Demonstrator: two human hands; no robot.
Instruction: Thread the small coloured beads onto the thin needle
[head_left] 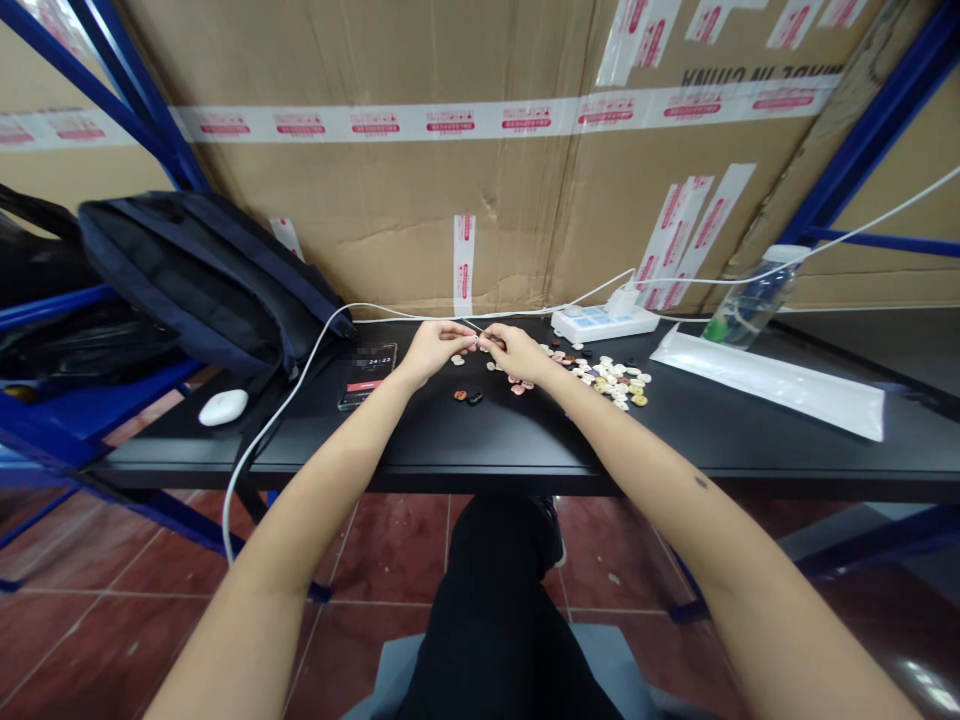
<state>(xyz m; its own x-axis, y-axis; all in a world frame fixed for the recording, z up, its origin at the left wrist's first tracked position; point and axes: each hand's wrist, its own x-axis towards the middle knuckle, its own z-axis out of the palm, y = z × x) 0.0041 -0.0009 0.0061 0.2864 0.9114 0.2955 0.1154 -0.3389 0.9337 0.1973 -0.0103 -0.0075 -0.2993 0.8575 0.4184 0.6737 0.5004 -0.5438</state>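
Left hand (437,350): fingertips pinched on a pale piece (476,342).
Loose pair: orange-brown piece (460,396) beside black piece (475,398), on the tabletop (442,440).
Pale piece: tiny, whitish, between both hands; detail too small to tell.
Right hand (517,352): closed on a thin rod (472,325).
Pile (611,375): small rounded pieces, mostly cream, some pink, yellow.
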